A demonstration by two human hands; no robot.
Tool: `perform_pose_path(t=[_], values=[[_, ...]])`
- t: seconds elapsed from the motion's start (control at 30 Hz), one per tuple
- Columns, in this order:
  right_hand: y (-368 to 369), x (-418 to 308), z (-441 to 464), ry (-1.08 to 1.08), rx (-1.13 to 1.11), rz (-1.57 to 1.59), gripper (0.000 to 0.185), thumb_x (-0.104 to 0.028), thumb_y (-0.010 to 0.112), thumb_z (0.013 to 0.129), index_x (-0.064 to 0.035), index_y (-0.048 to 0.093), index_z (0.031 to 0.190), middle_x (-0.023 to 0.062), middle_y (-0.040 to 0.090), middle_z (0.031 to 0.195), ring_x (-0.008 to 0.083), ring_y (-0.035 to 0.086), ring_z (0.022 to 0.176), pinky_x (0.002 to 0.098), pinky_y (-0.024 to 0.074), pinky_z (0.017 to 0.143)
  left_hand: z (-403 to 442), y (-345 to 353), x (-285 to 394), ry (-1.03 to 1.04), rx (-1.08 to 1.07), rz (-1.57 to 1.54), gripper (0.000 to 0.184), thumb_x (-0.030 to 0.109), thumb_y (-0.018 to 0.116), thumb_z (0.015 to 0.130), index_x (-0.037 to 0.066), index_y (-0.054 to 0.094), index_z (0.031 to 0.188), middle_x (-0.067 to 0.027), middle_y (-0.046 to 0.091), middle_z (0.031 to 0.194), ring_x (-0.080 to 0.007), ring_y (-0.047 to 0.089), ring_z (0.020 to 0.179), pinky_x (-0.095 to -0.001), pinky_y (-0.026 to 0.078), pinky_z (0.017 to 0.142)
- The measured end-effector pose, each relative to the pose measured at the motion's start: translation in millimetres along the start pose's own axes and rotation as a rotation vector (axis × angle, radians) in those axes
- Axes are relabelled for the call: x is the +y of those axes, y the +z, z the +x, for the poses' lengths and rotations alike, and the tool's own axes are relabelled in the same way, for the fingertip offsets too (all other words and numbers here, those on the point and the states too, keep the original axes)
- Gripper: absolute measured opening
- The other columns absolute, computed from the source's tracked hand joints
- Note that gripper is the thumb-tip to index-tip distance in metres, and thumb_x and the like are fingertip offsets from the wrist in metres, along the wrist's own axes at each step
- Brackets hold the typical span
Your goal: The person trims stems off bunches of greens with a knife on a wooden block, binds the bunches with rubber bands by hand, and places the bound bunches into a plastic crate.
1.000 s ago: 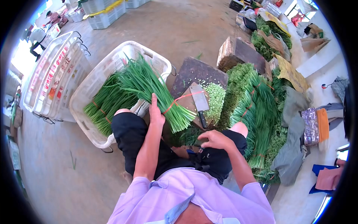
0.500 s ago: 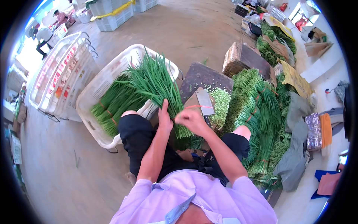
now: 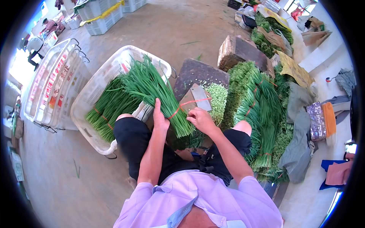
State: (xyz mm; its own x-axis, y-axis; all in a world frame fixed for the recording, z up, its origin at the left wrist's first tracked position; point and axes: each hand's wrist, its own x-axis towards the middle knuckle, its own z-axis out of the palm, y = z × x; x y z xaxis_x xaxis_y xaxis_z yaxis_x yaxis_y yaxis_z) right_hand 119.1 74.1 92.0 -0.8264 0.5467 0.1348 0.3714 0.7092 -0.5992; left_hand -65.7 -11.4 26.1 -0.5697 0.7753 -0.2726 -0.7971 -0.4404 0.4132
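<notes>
A bundle of long green stalks lies aslant above my lap, its leafy end over the white basket. My left hand supports the bundle from its left side, fingers along the stalks. A red band circles the bundle near its cut ends, and a loose length stretches right across the cleaver. At the cut ends, my right hand has its fingers pinched together; what they hold, if anything, is too small to tell. The cleaver rests on a dark block beside chopped stalk pieces.
Banded bundles lie inside the white basket. To the right are piled green bundles and a grey cloth. Stacked white baskets stand at left, with a wooden block beyond the pile. People sit far off at upper left.
My right hand came in from the right to the bundle, crossed over its banded part, and is now lower at the cut ends. My left hand stays at the bundle. The view shifted slightly.
</notes>
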Motion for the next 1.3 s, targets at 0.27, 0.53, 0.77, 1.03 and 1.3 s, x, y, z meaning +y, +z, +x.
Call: perform_pose_path(t=[0.27, 0.53, 0.77, 1.03, 1.3], values=[[-57.5, -10.5, -26.1, 0.264, -0.518, 1.057, 0.008, -0.009, 0.067, 0.092, -0.0014, 0.066, 0.089, 0.0078, 0.071, 0.084, 0.014, 0.067, 0.073, 0.0272, 0.0554, 0.066, 3.2, -6.4, 8.4, 0.039, 0.054, 0.007, 0.055, 0.046, 0.063, 0.096, 0.006, 0.055, 0.133, -0.007, 0.064, 0.125, -0.0233, 0.062, 0.111, -0.0416, 0.049, 0.098], [-40.1, -16.0, -19.4, 0.343, -0.45, 0.855, 0.018, -0.015, 0.071, 0.09, -0.0001, 0.067, 0.099, 0.0025, 0.067, 0.077, 0.0081, 0.061, 0.064, 0.0236, 0.0493, 0.058, 6.1, -5.2, -5.2, 0.072, 0.057, 0.089, 0.054, 0.042, 0.063, 0.097, 0.007, 0.051, 0.137, -0.0069, 0.062, 0.126, -0.0221, 0.061, 0.112, -0.0412, 0.051, 0.097], [21.0, -24.2, 56.5, 0.18, 0.054, 0.562, 0.023, -0.021, 0.072, 0.089, 0.0003, 0.066, 0.097, 0.0064, 0.066, 0.081, 0.0141, 0.064, 0.072, 0.0317, 0.0509, 0.063, -7.1, 0.3, -17.5, 0.031, 0.029, 0.194, 0.049, 0.031, 0.067, 0.096, 0.009, 0.05, 0.137, -0.0056, 0.061, 0.124, -0.0199, 0.063, 0.108, -0.0377, 0.055, 0.089], [-3.4, -22.9, 27.8, 0.191, -0.118, 0.895, 0.008, -0.01, 0.071, 0.09, -0.0025, 0.069, 0.093, 0.0037, 0.068, 0.086, 0.0112, 0.063, 0.077, 0.0293, 0.0516, 0.073, -4.0, -2.7, -16.9, 0.047, 0.053, 0.174, 0.047, 0.031, 0.066, 0.097, 0.008, 0.051, 0.136, -0.0058, 0.063, 0.125, -0.0212, 0.064, 0.107, -0.0393, 0.054, 0.091], [-37.3, -27.7, -4.0, 0.299, -0.565, 1.004, 0.015, -0.009, 0.07, 0.091, 0.0011, 0.07, 0.102, 0.0066, 0.072, 0.091, 0.0126, 0.069, 0.084, 0.0258, 0.0535, 0.081, -6.5, 5.8, -7.3, -0.019, 0.018, 0.087, 0.052, 0.046, 0.057, 0.1, 0.004, 0.056, 0.131, -0.0101, 0.065, 0.124, -0.0249, 0.065, 0.108, -0.0425, 0.052, 0.099]])
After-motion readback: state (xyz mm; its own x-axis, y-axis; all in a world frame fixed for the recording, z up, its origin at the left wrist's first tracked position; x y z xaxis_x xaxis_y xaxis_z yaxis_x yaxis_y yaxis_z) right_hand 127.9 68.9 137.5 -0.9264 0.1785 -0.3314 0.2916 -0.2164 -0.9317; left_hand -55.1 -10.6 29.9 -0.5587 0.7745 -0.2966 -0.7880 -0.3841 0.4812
